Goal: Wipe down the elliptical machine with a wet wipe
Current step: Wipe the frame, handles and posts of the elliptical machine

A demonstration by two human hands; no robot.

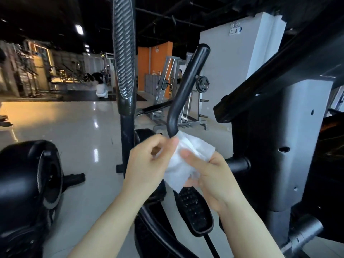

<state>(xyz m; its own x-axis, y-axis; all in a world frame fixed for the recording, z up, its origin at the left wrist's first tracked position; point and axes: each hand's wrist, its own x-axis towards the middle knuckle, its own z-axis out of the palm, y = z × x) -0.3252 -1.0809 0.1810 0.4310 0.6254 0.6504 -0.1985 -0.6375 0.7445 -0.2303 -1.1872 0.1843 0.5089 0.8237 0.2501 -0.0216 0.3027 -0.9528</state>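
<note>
Both hands are on the crumpled white wet wipe (183, 161) — left hand (149, 164) pinching its upper edge, right hand (210, 175) gripping it from below — likely spreading it for the curved black handlebar tube (183, 90) just above.

Dim hall under a dark ceiling; small ceiling lights (79, 29) glare white and streak across the glossy floor (89, 138). Warm orange glow at left. Background soft, left edge smeared. Wide-angle bending curves the edges. Hands evenly lit.
</note>
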